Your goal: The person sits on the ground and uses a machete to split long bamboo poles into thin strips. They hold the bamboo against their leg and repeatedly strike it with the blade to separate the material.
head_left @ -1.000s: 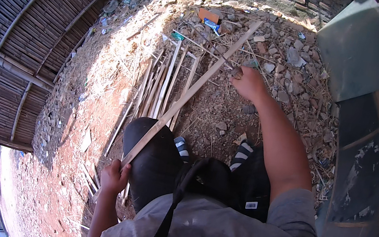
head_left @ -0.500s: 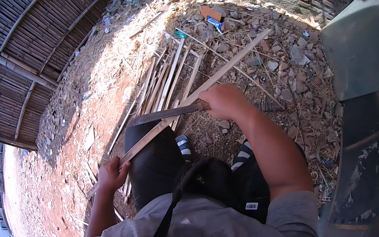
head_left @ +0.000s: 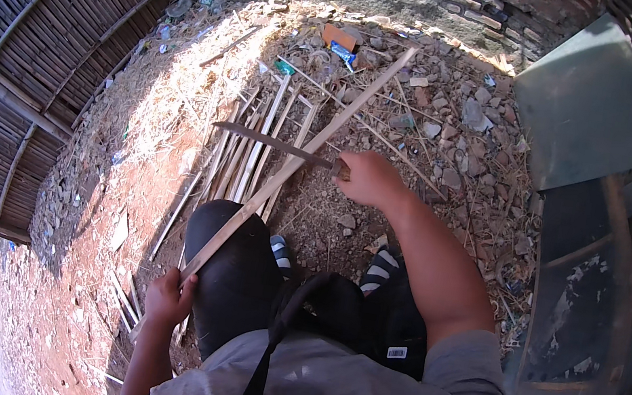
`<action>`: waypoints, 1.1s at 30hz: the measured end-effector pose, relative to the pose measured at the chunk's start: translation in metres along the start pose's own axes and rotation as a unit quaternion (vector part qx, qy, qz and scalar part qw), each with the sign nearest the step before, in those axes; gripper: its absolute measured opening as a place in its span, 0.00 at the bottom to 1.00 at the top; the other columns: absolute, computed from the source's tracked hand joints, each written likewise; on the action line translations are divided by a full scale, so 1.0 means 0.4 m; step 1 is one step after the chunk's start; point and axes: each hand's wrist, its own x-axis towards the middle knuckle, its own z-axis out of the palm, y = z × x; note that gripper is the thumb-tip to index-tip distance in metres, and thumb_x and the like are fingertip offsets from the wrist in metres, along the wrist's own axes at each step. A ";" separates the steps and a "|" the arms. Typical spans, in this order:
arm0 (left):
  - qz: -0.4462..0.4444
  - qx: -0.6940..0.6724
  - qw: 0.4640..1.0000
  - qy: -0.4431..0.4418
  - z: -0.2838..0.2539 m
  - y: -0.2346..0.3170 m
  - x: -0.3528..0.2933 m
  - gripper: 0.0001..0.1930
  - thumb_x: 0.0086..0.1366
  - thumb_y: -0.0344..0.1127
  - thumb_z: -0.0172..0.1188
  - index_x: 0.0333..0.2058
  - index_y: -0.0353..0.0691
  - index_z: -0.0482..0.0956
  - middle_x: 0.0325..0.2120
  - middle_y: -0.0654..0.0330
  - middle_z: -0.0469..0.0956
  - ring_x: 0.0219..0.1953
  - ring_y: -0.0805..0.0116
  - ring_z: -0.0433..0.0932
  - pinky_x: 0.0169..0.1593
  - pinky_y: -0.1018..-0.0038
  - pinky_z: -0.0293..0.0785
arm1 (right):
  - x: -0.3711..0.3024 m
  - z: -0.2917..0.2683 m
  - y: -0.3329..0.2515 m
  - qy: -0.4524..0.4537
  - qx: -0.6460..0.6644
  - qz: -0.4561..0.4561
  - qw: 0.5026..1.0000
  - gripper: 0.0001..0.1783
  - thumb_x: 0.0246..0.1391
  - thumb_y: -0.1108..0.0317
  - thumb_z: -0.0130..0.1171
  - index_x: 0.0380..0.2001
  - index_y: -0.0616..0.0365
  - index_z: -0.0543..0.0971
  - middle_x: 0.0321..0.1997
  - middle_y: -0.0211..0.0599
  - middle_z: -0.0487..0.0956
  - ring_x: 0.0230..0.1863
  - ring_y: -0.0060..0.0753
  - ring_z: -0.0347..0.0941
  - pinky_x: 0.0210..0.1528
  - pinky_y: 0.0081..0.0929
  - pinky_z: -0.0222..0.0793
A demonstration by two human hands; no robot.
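Wooden strip [head_left: 276, 182] slants forward-right from my left hand [head_left: 168, 300], fingers clamped on it, crossed by the long-bladed knife [head_left: 271, 142] gripped in my right hand [head_left: 369, 179].

Grey short-sleeved shirt [head_left: 361, 388], black trousers [head_left: 243, 276]

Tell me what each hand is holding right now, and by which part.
The left hand grips the long wooden strip toward its near end; the right hand holds the long-bladed knife by its handle.

the strip [head_left: 339, 119] looks smooth wood, the blade [head_left: 261, 138] matt metal.
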 end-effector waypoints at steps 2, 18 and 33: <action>-0.001 0.012 1.000 0.001 -0.007 -0.014 -0.002 0.22 0.67 0.53 0.59 0.26 0.39 0.69 0.17 0.45 0.75 0.24 0.38 0.78 0.29 0.49 0.71 | -0.003 0.003 -0.060 -0.059 -0.060 -0.061 0.995 0.14 0.50 0.58 0.66 0.32 0.56 0.78 0.29 0.46 0.81 0.35 0.58 0.79 0.39 0.51 0.74; 0.009 -0.009 1.000 -0.005 0.013 -0.030 0.012 0.24 0.68 0.54 0.57 0.26 0.38 0.69 0.17 0.44 0.74 0.23 0.37 0.77 0.28 0.48 0.70 | 0.006 -0.052 0.089 0.035 0.024 0.098 0.994 0.18 0.54 0.55 0.65 0.42 0.57 0.80 0.37 0.48 0.83 0.42 0.54 0.80 0.46 0.46 0.75; 0.000 -0.013 1.000 0.011 0.013 -0.022 0.008 0.23 0.67 0.54 0.59 0.26 0.38 0.68 0.17 0.45 0.75 0.23 0.37 0.77 0.28 0.49 0.71 | 0.028 -0.071 0.183 0.097 0.121 0.204 0.967 0.21 0.53 0.54 0.67 0.44 0.57 0.82 0.41 0.49 0.83 0.47 0.49 0.80 0.51 0.41 0.74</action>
